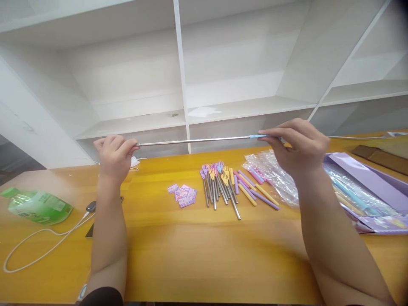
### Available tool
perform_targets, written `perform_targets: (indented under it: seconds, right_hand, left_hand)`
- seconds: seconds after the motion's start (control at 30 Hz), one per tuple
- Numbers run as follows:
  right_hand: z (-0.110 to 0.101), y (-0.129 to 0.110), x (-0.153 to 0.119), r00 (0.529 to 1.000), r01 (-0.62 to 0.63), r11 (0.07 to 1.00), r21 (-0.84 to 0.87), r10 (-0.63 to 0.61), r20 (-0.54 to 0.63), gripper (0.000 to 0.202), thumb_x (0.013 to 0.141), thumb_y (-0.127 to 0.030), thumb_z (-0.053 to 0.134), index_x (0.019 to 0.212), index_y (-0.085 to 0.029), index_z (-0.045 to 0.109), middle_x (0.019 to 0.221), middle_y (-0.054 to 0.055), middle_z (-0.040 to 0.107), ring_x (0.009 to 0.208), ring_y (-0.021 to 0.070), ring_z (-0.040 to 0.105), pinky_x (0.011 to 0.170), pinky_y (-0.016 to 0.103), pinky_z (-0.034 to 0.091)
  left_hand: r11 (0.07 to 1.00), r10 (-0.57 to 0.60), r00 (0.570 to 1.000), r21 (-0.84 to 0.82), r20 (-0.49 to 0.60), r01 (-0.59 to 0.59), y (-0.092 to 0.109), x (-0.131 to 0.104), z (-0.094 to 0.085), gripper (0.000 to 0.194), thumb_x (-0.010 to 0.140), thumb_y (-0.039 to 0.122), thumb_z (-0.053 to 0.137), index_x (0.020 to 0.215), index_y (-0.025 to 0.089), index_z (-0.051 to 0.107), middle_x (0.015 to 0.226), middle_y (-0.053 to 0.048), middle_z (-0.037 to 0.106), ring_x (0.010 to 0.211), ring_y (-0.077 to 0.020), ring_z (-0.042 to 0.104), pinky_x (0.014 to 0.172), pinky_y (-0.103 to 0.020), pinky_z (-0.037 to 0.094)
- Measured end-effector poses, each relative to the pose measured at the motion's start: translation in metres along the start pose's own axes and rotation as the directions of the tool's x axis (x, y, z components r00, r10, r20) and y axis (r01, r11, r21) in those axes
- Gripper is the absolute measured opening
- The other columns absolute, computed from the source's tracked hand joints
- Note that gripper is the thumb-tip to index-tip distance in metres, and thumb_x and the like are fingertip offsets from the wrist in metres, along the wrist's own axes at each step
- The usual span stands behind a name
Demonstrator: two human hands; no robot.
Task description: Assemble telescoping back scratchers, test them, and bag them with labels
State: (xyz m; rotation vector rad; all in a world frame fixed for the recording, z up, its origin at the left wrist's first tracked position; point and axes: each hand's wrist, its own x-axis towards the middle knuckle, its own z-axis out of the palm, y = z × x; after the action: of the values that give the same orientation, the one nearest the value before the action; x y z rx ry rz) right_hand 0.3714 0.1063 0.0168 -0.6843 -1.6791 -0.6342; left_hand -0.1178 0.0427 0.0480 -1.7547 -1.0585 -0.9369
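Note:
A telescopic back scratcher [194, 140] is drawn out long and held level above the table. Its thin metal rod ends at my left hand [114, 155], whose fingers are closed in a pinch on that end. At the other end my right hand [296, 142] pinches the light blue part [254, 136]; the fingers hide the tip. Beneath it lies a bunch of back scratchers [219, 182] with purple, pink and yellow hand-shaped heads and metal rods. Beside them are several purple and yellow tubes [251, 187]. Small printed cards [185, 195] lie to the left of the bunch.
Clear plastic bags [274, 174] and an open purple box [369, 170] with wrapped pieces are on the right. A green pouch [40, 207], a white cable [47, 230] and a dark device are on the left. A white shelf unit [181, 63] rises behind the wooden table [204, 255].

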Motion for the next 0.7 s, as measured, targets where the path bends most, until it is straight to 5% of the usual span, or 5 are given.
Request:
perform_targets:
  seconds: [0.27,0.4,0.57,0.7]
  right_hand:
    - [-0.032,0.080,-0.013,0.967,0.039,0.996,-0.077,-0.057,-0.249,0.010,0.088,-0.035,0.082,0.084,-0.026,0.083,0.071,0.005,0.074,0.065,0.0188,0.063,0.065,0.033,0.048]
    - [-0.041,0.102,-0.021,0.976,-0.037,0.991,-0.127,0.008,-0.217,0.013,0.087,-0.036,0.079,0.082,-0.025,0.081,0.074,0.007,0.076,0.069,0.0207,0.066,0.070,0.035,0.049]
    - [-0.038,0.098,-0.025,0.978,-0.168,0.984,-0.054,0.159,-0.138,0.012,0.089,-0.034,0.074,0.091,-0.023,0.079,0.086,0.009,0.078,0.083,0.0224,0.075,0.075,0.033,0.055]
    - [-0.034,0.092,-0.028,0.920,-0.379,0.919,0.109,0.387,-0.068,0.013,0.091,-0.028,0.065,0.101,-0.023,0.073,0.080,0.003,0.073,0.068,0.0175,0.075,0.064,0.027,0.056]
  left_hand:
    - [0.995,-0.081,0.996,-0.064,-0.032,0.079,-0.061,-0.023,-0.003,0.028,0.109,0.045,0.060,0.093,0.025,0.072,0.085,0.000,0.068,0.092,-0.0218,0.055,0.088,-0.041,0.023]
    - [0.994,-0.102,0.994,-0.041,0.027,0.103,-0.058,-0.025,0.000,0.030,0.108,0.048,0.058,0.092,0.026,0.072,0.082,-0.002,0.068,0.092,-0.0251,0.058,0.089,-0.043,0.025]
    - [0.978,-0.206,0.977,-0.016,0.047,0.207,-0.043,-0.020,0.000,0.030,0.103,0.055,0.063,0.092,0.028,0.070,0.081,-0.005,0.067,0.089,-0.0288,0.060,0.087,-0.044,0.032]
    - [0.961,-0.275,0.961,0.015,-0.034,0.276,-0.035,-0.014,-0.008,0.037,0.095,0.063,0.071,0.088,0.026,0.064,0.076,-0.004,0.063,0.088,-0.0288,0.059,0.087,-0.043,0.037]
